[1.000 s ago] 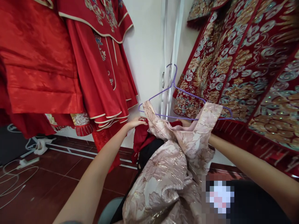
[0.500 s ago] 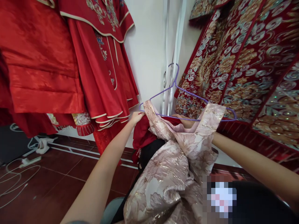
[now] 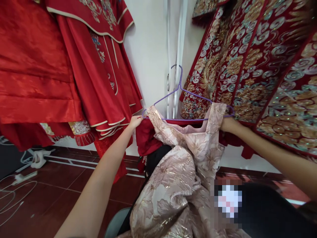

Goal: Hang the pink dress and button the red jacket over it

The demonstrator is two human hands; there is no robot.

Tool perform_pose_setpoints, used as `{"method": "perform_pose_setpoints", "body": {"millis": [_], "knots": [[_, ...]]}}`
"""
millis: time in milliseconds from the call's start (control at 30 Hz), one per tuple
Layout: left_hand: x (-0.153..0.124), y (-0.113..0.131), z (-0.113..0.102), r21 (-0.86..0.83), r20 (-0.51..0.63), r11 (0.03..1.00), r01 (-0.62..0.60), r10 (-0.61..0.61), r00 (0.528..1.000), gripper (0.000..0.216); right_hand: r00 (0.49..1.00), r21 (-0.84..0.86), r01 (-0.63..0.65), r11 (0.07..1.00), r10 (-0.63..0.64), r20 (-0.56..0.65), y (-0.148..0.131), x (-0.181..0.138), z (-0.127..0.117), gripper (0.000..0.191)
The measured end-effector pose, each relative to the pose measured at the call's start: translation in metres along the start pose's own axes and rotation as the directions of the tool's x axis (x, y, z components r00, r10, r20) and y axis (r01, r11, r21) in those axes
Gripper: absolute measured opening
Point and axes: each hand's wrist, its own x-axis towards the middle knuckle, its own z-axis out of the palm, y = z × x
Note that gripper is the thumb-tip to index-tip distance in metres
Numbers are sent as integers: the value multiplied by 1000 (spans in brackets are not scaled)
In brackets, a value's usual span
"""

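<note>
A pale pink dress (image 3: 170, 172) with a gold floral pattern hangs by its two wide straps from a purple hanger (image 3: 179, 86). Its skirt lies gathered in folds toward me. My left hand (image 3: 136, 121) is closed on the hanger's left end, just outside the left strap. At the other end, beside the right strap, my right hand (image 3: 226, 123) grips the hanger; its fingers are partly hidden and a little blurred. The hanger's hook overlaps white upright poles (image 3: 174, 39) in the view, and whether it touches them I cannot tell.
Red garments (image 3: 99, 76) hang at left, and a heavily embroidered dark red garment (image 3: 247, 66) at right. Behind the dress are dark red cloth (image 3: 148, 138) and something black (image 3: 159, 158). White cables (image 3: 18, 195) lie on the tiled floor (image 3: 64, 188). A blurred-out patch covers the lower right.
My right hand has come out from behind the dress to the hanger's right end. The dress's neckline is spread flatter, and the view has shifted slightly to the right.
</note>
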Motion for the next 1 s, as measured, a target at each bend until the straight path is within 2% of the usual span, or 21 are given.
{"method": "perform_pose_setpoints", "body": {"millis": [100, 167, 267, 367, 433, 500, 567, 633, 700, 733, 800, 833, 867, 933, 1000], "knots": [[-1, 2, -9, -55, 15, 998, 29, -28, 999, 31, 996, -187, 47, 981, -32, 80, 30, 7, -14, 29], [-2, 3, -12, -121, 12, 991, 48, -47, 999, 34, 997, -236, 16, 972, 1, 75, 44, 11, -24, 30], [1, 7, -16, -210, 2, 975, 77, -78, 997, 38, 990, -28, -136, 990, 137, 33, 50, 15, -37, 24], [6, 23, -19, -272, 20, 959, 85, -82, 996, 39, 956, 215, -271, 938, 288, -54, 43, 19, -44, 29], [7, 41, -21, -297, -1, 955, 19, -20, 1000, 40, 924, 333, -280, 900, 347, -161, 31, 21, -47, 34], [5, 61, -22, -318, -47, 944, -92, 81, 996, 42, 879, 392, -233, 890, 366, -307, 15, 21, -51, 36], [1, 80, -25, -321, -77, 927, -193, 178, 981, 45, 817, 341, -146, 929, 307, -488, -5, 18, -60, 36], [-4, 94, -29, -295, -83, 914, -279, 267, 960, 46, 754, 183, -31, 983, 143, -641, -28, 10, -73, 36], [-10, 101, -33, -218, -62, 908, -358, 353, 933, 45, 702, 17, 71, 997, -37, -711, -51, -4, -90, 34], [-13, 102, -35, -159, -35, 905, -395, 395, 918, 45, 700, -45, 79, 996, -87, -709, -63, -12, -98, 33], [-20, 101, -38, -14, 77, 890, -455, 455, 887, 43, 757, -118, 24, 993, -95, -647, -85, -29, -112, 32], [-23, 99, -39, 65, 160, 877, -477, 463, 872, 43, 808, -177, -9, 984, -97, -581, -94, -36, -117, 29], [-26, 97, -40, 144, 251, 857, -495, 452, 856, 42, 866, -233, -31, 972, -90, -492, -102, -41, -119, 27], [-30, 93, -39, 296, 408, 789, -538, 404, 818, 39, 965, -341, -15, 940, -76, -251, -112, -47, -119, 41], [-31, 90, -34, 414, 472, 679, -606, 410, 781, 33, 999, -424, 37, 905, -47, -12, -117, -48, -112, 61]]}}
